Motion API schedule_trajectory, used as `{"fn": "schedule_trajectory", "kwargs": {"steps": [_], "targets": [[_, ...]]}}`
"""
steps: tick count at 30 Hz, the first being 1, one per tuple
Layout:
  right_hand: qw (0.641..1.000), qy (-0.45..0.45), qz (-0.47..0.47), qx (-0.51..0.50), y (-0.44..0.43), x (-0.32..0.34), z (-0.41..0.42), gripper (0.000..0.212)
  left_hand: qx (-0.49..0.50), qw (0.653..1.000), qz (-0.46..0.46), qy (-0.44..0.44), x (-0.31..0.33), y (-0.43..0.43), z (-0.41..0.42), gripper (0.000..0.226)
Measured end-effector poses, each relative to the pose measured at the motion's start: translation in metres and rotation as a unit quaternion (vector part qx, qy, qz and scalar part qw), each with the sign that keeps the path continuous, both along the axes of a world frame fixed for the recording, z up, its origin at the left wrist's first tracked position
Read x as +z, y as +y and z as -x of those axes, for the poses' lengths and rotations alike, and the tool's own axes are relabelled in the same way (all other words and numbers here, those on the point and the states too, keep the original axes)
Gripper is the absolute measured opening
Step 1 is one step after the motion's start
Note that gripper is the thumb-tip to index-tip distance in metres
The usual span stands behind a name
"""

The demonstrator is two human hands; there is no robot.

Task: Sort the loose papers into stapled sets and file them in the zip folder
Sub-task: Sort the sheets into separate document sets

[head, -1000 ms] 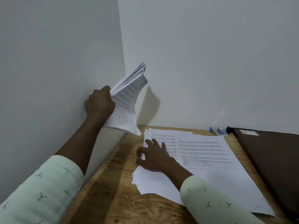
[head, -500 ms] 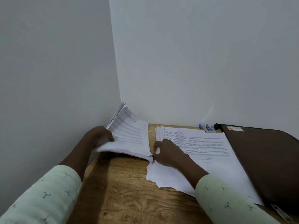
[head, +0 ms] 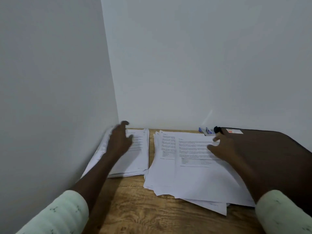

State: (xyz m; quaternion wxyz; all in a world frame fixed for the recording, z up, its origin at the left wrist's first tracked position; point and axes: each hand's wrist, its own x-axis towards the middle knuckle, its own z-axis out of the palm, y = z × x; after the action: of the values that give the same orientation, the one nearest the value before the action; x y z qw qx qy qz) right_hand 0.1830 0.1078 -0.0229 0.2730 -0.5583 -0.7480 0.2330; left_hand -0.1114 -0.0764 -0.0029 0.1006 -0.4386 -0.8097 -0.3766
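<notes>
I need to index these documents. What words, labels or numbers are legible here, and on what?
Nothing is legible.
Left paper stack: print too blurred.
Right loose papers: paragraphs and tables too small.
Red-and-white label on the zip folder: too small.

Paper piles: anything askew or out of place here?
The right pile is fanned out, its sheets jutting unevenly at the near edge. The left pile, by the wall, lies squarer.
</notes>
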Motion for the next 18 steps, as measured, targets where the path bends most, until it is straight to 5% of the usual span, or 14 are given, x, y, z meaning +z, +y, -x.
{"fn": "schedule_trajectory", "kwargs": {"steps": [4,9,12,15,18], "targets": [[0.998,-0.058,0.016,0.002,0.005,-0.009,-0.016,0.042,-0.102,0.933,0.006,-0.344,-0.006,0.049,-0.057,0.072],[0.995,-0.083,0.018,0.043,-0.001,-0.004,-0.018,0.049,-0.094,0.881,-0.007,-0.464,-0.020,0.072,-0.073,0.114],[0.992,-0.091,0.042,0.076,-0.011,-0.014,-0.017,0.059,-0.101,0.847,0.005,-0.522,-0.016,0.071,-0.074,0.093],[0.993,-0.083,0.033,0.083,-0.020,-0.019,-0.015,0.058,-0.151,0.857,0.069,-0.488,-0.017,0.069,-0.080,0.045],[0.992,-0.065,0.026,0.105,-0.028,-0.022,-0.008,0.057,-0.204,0.849,0.048,-0.485,-0.020,0.072,-0.093,0.038]]}}
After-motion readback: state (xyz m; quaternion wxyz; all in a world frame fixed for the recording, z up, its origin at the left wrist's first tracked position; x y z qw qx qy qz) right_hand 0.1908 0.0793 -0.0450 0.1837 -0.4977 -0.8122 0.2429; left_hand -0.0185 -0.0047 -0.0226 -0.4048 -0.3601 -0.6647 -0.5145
